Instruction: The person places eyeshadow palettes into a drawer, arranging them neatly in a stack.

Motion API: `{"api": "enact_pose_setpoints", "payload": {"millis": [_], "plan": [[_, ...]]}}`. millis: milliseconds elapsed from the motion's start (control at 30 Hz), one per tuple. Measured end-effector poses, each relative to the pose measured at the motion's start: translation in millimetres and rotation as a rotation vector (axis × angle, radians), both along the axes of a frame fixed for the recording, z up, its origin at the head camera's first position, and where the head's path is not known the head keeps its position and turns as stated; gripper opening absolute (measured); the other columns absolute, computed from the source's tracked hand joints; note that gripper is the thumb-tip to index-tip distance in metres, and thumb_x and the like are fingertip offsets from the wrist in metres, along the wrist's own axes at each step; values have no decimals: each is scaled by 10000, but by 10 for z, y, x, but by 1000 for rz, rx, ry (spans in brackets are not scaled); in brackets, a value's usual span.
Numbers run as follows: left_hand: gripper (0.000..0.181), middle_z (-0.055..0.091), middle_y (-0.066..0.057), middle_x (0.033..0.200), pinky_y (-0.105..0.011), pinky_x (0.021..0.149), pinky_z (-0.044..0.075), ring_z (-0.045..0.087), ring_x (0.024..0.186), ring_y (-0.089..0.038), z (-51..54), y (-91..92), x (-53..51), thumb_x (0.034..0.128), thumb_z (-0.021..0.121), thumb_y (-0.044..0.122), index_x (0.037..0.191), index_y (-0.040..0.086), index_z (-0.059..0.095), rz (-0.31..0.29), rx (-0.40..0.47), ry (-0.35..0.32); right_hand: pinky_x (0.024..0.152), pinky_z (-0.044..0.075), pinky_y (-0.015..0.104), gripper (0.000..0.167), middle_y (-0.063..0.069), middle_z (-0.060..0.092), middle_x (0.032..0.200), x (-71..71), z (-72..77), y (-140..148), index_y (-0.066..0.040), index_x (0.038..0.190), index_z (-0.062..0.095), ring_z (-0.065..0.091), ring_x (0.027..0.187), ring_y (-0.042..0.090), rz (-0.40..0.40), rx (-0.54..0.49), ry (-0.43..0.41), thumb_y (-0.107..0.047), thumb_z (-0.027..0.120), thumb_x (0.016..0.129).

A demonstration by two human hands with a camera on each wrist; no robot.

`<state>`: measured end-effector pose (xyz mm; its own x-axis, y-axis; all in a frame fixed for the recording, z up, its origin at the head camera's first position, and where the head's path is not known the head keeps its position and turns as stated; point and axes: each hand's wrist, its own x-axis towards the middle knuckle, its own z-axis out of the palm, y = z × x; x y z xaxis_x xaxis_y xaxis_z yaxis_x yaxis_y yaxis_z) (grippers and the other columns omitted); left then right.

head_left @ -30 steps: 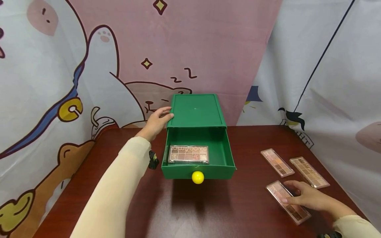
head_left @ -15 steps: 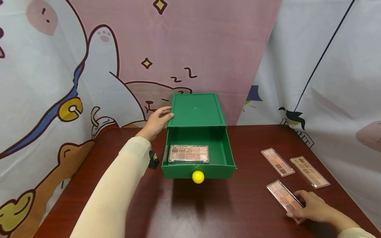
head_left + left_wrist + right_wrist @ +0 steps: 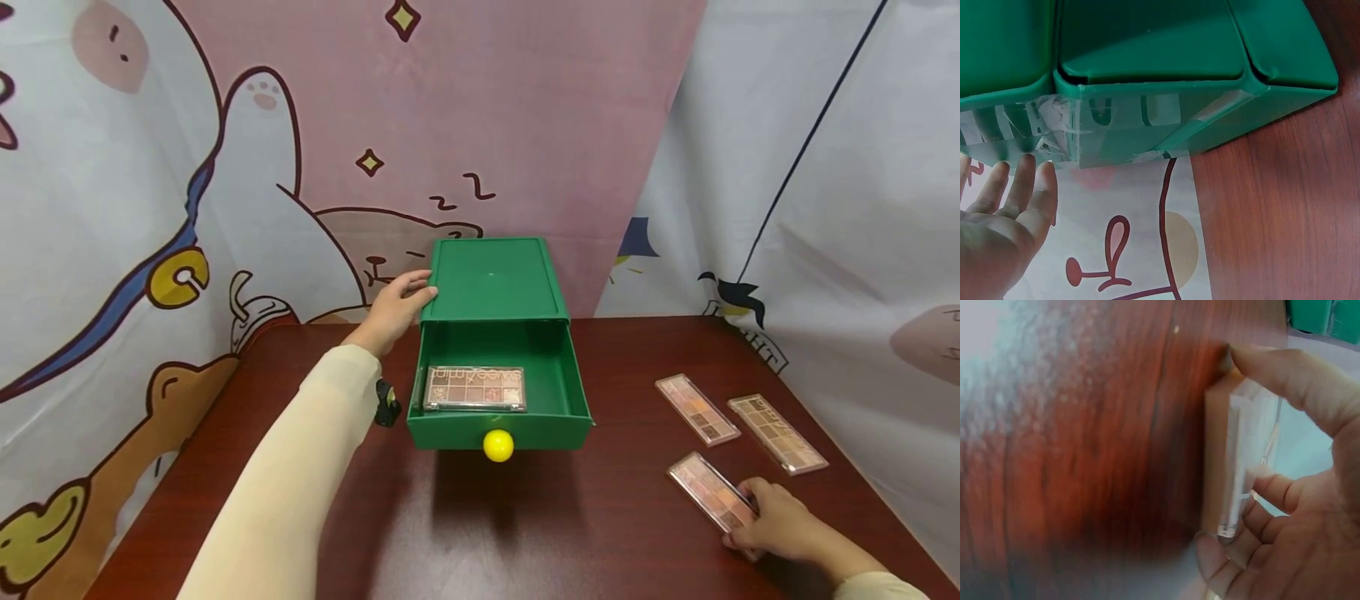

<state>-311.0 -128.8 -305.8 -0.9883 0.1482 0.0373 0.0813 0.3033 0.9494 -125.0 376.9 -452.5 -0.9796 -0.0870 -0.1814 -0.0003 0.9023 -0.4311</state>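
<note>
A green drawer box (image 3: 495, 279) stands on the table with its drawer (image 3: 551, 358) pulled out. Inside the drawer, at the left, lies an eyeshadow palette (image 3: 475, 389). My left hand (image 3: 392, 312) rests at the box's upper left edge; in the left wrist view its fingers (image 3: 1045, 184) are extended beside the taped box wall (image 3: 1147, 119). On the right, my right hand (image 3: 782, 521) grips the near end of another eyeshadow palette (image 3: 708, 490) by its edges. The right wrist view has that palette's end (image 3: 1244, 437) between thumb and fingers.
Two more eyeshadow palettes, a pinkish one (image 3: 697, 408) and a brown one (image 3: 777, 433), lie beyond my right hand. A yellow ball knob (image 3: 498, 446) juts from the drawer front. A printed cloth (image 3: 525, 125) hangs behind the dark wooden table (image 3: 615, 533).
My right hand has slid toward the near end of the palette, from touching its top to gripping its edges. The left hand and drawer box stay put.
</note>
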Motion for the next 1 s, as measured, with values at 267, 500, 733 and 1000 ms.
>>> {"api": "enact_pose_setpoints", "payload": {"millis": [267, 500, 733, 1000], "plan": [[489, 377, -58, 1507, -463, 988, 427, 425, 1313, -246, -16, -20, -2, 1006, 531, 301, 1471, 211, 411, -10, -10, 2, 577, 438, 226, 519, 44, 573, 773, -52, 30, -22, 174, 1047, 518, 508, 630, 45, 39, -162, 47, -137, 774, 721], [479, 397, -53, 1493, -338, 768, 429, 484, 960, -211, -6, 0, 3, 1008, 528, 293, 1467, 212, 417, -4, -24, 16, 569, 439, 227, 539, 83, 585, 847, -158, 98, -131, 193, 1065, 522, 489, 656, 41, 10, -170, 138, -146, 768, 727], [477, 397, -60, 1491, -335, 799, 427, 487, 1083, -214, 0, 11, 13, 1007, 531, 283, 1465, 207, 420, -1, -5, 3, 500, 418, 243, 481, 64, 570, 740, -327, 289, -342, 170, 1075, 520, 475, 568, 50, 5, -231, 225, -106, 723, 737], [480, 396, -65, 1494, -352, 845, 439, 465, 1231, -235, 10, 10, 25, 1005, 535, 278, 1465, 200, 421, 3, -5, 4, 512, 441, 252, 633, 216, 502, 943, -546, 651, -563, 199, 1199, 431, 504, 714, 192, 1, -234, 265, -119, 742, 749]]}}
